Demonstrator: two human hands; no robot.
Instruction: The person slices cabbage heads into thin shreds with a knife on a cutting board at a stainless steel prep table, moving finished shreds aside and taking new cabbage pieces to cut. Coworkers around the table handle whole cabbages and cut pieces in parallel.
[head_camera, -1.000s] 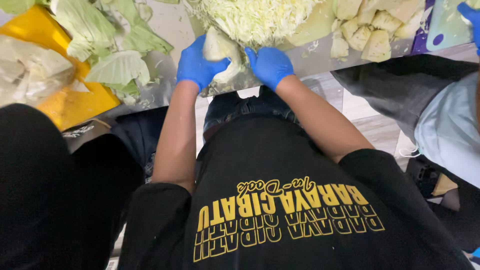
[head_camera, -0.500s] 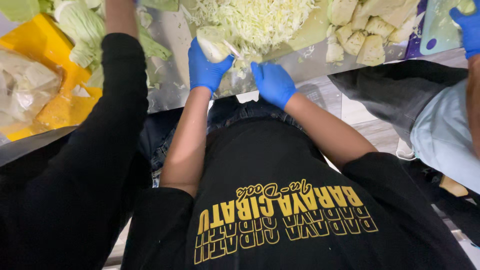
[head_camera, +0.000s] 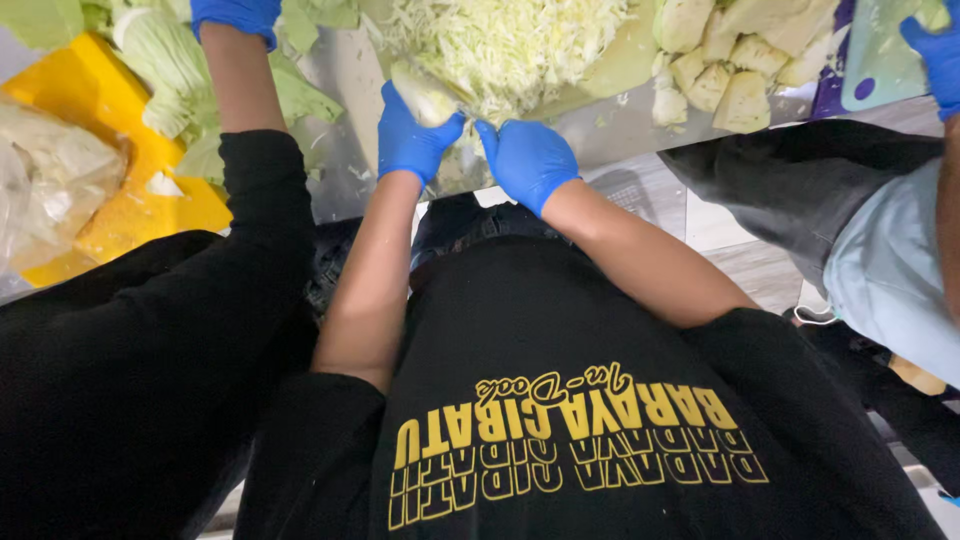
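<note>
Holding a pale cabbage wedge (head_camera: 425, 92), your left hand (head_camera: 412, 140) is curled snugly around it at the counter's near edge. Your right hand (head_camera: 527, 160), just beside, is closed in a loose fist; whether it grips anything cannot be told. Beyond both hands: shredded cabbage heap (head_camera: 510, 45). Beyond and right: cut cabbage chunks (head_camera: 725, 70). Left: a co-worker's gloved hand (head_camera: 238, 15), loose green leaves (head_camera: 165, 65), yellow board (head_camera: 120, 195). Keep your fingertips tucked and the wedge steady.
</note>
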